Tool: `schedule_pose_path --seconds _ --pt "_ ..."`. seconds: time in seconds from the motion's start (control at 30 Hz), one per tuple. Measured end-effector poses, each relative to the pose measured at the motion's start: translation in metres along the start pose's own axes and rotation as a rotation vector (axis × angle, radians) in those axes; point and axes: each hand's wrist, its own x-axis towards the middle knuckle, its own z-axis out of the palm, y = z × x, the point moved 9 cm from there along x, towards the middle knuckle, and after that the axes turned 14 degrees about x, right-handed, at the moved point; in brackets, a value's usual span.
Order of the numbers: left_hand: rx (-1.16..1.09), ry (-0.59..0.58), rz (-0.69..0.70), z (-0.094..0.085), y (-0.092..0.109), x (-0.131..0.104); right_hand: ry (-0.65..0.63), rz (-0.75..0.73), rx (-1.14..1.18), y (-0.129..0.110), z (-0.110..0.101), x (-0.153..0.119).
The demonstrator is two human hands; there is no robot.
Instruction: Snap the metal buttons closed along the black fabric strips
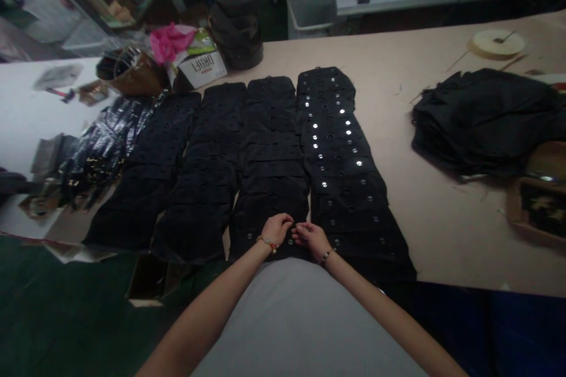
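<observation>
Several overlapping rows of black fabric pieces lie on the table in front of me. My left hand [277, 229] and my right hand [313, 239] meet over the near end of one row [274, 182]. Both have their fingertips pinched close together, and whatever is between them is too small and dark to make out. Round silver snaps show on the cloth beside my wrists. To the right, another row of black fabric pieces [338, 147] carries two lines of shiny snaps. Farther left lie more black rows [198, 182] with no bright snaps visible.
Plastic-wrapped black strips [110, 135] lie at left, near a brown box [132, 73] and a white carton [201, 69]. Rolled black webbing [239, 29] stands behind. At right are a black fabric pile [481, 121], a pale spool [497, 44] and a box of small parts [537, 212].
</observation>
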Motion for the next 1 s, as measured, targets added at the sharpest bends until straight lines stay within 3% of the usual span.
schedule_pose_path --seconds 0.33,0.47,0.73,1.0 --pt "0.322 -0.069 0.027 0.011 0.009 0.01 -0.048 0.038 0.027 0.003 0.002 0.002" --pt "0.354 -0.074 0.061 0.008 0.012 0.008 -0.049 0.045 0.018 0.004 0.004 0.002" --pt "0.408 -0.209 0.146 0.013 0.014 0.016 -0.048 0.042 -0.008 0.003 0.008 -0.002" --pt "0.238 -0.062 0.139 0.006 0.007 0.017 -0.054 0.037 -0.049 0.003 0.009 -0.001"
